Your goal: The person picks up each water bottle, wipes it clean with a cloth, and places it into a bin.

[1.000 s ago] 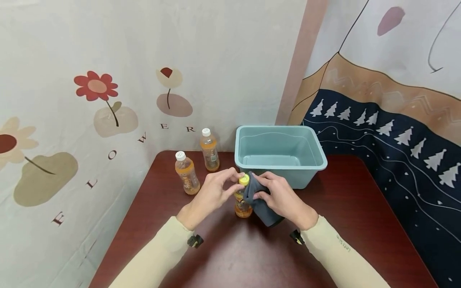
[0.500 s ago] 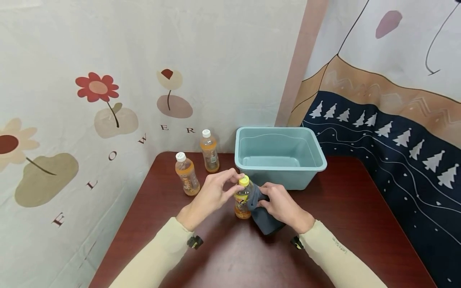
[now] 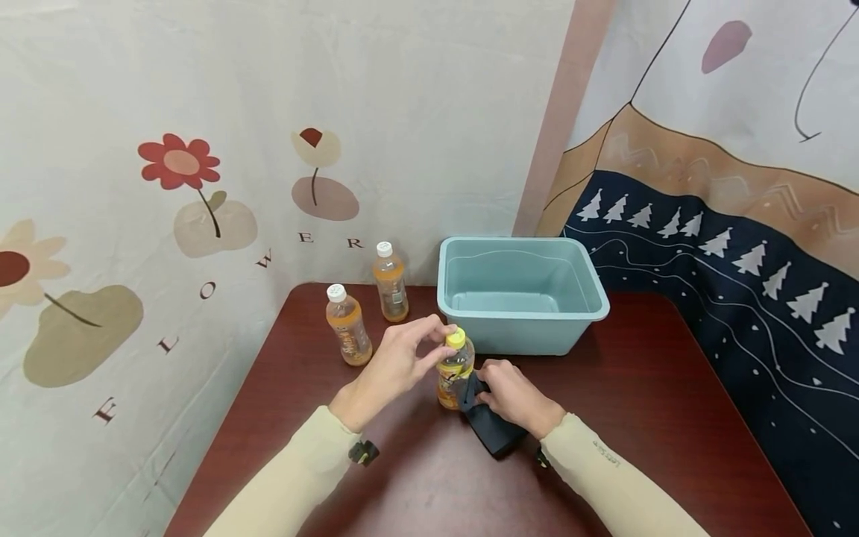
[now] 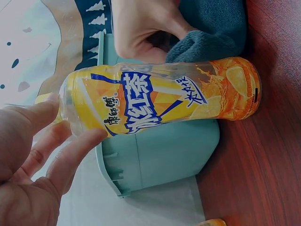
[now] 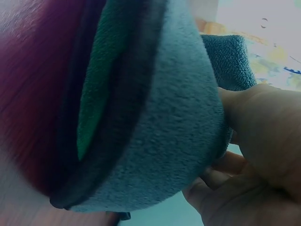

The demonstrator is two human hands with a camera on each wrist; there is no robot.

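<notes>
A plastic tea bottle [image 3: 457, 371] with a yellow cap and yellow label stands upright on the table. My left hand [image 3: 408, 354] pinches it at the cap and neck with thumb and fingers; the left wrist view shows the label of the bottle [image 4: 136, 101] turned sideways. In my right hand [image 3: 515, 397] is a dark grey cloth [image 3: 495, 431], gripped in a bunch against the bottle's lower right side. The cloth [image 5: 164, 122] fills much of the right wrist view, its free part hanging down to the table.
A pale blue-green plastic bin [image 3: 523, 332] stands just behind the bottle. Two white-capped bottles, a nearer one [image 3: 350, 328] and a farther one [image 3: 391, 283], stand at the left back of the dark red table [image 3: 644, 447]. Printed fabric hangs behind.
My right hand has moved the cloth down the bottle's right side, from near the cap to the lower part. The left hand has stayed at the top of the bottle.
</notes>
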